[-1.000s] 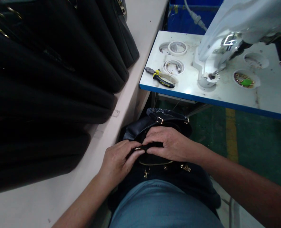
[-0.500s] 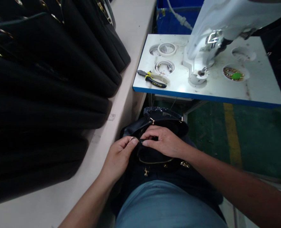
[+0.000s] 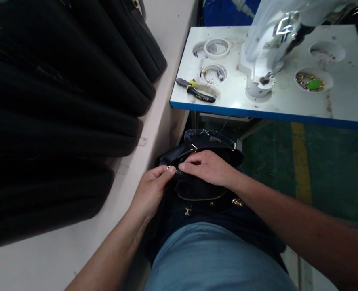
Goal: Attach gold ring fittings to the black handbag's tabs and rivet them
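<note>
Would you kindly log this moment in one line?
left hand: pinching curved shiny metal piece | right hand: over open dark leather-like bag

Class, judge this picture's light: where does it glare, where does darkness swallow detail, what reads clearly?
Head view: bright glints on the white machine; head view: the black bags and the dark bag at the right hand lose detail in shadow; head view: lettering on the pliers is legible.

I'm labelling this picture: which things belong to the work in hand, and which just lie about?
In hand:
left hand, pinching shiny metal piece
right hand, at dark bag

Apparently just nearby:
pliers
white machine
row of black bags
gold parts
</note>
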The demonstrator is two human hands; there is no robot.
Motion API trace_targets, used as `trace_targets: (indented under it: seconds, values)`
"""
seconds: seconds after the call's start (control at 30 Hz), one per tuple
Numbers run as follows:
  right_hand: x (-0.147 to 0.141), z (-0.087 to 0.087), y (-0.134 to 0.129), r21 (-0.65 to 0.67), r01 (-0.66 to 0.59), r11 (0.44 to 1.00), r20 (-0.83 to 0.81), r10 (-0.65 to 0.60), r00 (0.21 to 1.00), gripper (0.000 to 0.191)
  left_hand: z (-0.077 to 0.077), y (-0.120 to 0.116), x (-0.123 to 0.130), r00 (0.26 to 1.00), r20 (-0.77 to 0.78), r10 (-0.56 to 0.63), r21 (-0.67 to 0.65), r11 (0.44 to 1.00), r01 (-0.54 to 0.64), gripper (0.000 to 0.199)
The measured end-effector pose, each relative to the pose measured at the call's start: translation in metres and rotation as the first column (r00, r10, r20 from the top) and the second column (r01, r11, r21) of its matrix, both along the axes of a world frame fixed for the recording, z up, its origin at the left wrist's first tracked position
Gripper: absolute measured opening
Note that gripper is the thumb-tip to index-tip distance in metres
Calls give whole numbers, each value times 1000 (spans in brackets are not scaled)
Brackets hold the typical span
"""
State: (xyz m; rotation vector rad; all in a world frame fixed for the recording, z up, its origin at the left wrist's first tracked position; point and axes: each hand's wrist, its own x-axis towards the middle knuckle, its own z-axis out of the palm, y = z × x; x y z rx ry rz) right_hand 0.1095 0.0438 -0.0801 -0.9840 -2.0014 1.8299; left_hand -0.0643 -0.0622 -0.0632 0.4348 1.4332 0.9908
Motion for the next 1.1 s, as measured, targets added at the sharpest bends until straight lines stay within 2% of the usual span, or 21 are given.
trace_targets:
  seconds: [0.07,0.17,0.4,0.63,0.77,0.97,1.1]
  values:
    - [-3,0,1,-4,10,1000,48,-10,999,28,-2,-1,-1,1000,0,3,7,1000,-3,29]
    - [-6,0,4,30,-39,999,68,37,997,24,-4,-2,-2,1000,1,1,3,1000,-1,30]
    - [-4,5,8,171,-121,978,90,107,990,20,-7,-1,-5,1000,-10,3,3,1000,-3,31]
    - [-3,7,7,85,-105,991,58,100,993,22,-6,-1,-4,1000,-7,1,2,1000,-1,31]
    - [-5,4,6,87,-60,994,96,52,994,39,-6,-1,-3,1000,-5,0,-4,1000,0,32]
    - [-5,2,4,142,-64,988,33,59,998,17,-4,-1,-4,1000,-13,5,-12,1000,-6,32]
    - [-5,7,2,224,-72,972,38,65,997,15,-3,0,-3,999,-31,12,-19,1000,-12,35]
